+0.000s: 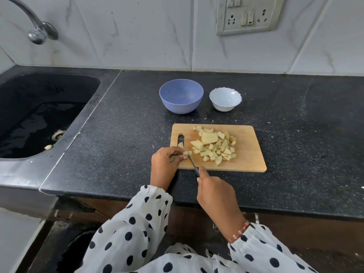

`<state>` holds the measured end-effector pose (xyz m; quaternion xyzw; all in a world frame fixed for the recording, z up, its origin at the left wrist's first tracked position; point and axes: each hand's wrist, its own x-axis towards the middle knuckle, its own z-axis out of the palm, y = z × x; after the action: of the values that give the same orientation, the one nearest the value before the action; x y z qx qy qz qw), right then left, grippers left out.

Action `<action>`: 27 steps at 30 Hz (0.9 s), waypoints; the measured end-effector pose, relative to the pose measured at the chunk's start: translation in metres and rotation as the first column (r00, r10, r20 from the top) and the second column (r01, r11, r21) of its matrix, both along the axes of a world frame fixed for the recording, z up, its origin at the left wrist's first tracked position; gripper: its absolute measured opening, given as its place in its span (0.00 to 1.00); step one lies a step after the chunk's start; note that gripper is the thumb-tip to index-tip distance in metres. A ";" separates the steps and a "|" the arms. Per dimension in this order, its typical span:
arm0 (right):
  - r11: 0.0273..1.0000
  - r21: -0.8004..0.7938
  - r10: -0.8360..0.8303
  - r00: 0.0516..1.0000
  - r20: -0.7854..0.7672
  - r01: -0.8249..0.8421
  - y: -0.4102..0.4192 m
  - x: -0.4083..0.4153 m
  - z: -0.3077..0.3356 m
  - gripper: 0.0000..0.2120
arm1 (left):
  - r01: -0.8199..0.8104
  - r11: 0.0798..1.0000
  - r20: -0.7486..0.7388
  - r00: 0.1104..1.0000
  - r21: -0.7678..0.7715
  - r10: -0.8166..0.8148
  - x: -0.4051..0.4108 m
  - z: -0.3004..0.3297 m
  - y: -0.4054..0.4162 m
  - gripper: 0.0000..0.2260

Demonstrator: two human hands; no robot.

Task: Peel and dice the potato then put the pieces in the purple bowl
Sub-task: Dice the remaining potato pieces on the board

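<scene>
A wooden cutting board (250,154) lies on the black counter, with a heap of diced potato pieces (214,147) and one larger chunk (209,137) on it. At the board's left edge my left hand (165,163) pinches a small potato piece (186,153). My right hand (214,191) grips a knife (190,158) whose blade slants through that piece. The purple bowl (181,96) stands behind the board with nothing visible inside.
A white scalloped bowl (225,99) stands to the right of the purple one. A dark sink (39,115) with a tap (37,30) lies to the left, a potato scrap (48,147) in it. A socket panel (249,14) is on the tiled wall.
</scene>
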<state>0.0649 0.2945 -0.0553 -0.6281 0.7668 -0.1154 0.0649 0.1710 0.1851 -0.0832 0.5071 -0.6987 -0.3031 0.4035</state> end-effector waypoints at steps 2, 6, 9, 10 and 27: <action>1.000 0.008 0.007 0.999 -0.039 -0.007 0.004 -0.001 -0.003 0.22 | -0.003 1.000 0.005 1.000 -0.008 0.003 0.000 -0.001 -0.001 0.06; 0.999 0.029 0.024 0.989 -0.145 -0.020 0.005 -0.002 0.001 0.25 | 0.005 1.000 0.018 1.000 -0.009 -0.005 0.000 -0.004 -0.002 0.06; 0.999 0.034 0.029 0.977 -0.210 -0.022 0.007 -0.005 0.005 0.25 | 0.008 0.999 0.051 0.999 -0.039 -0.006 0.000 -0.004 -0.002 0.06; 0.999 0.037 0.026 0.974 -0.225 -0.018 0.008 -0.007 0.006 0.25 | 0.012 0.999 0.059 0.998 -0.053 -0.009 0.000 -0.005 -0.002 0.06; 0.993 -0.118 0.014 0.988 0.152 0.004 0.003 -0.007 0.005 0.22 | 0.004 0.997 0.061 0.998 -0.072 0.001 -0.001 -0.005 -0.003 0.06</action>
<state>0.0576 0.2976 -0.0504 -0.6220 0.7498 -0.2082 0.0865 0.1705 0.1823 -0.0879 0.5008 -0.7214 -0.2626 0.3997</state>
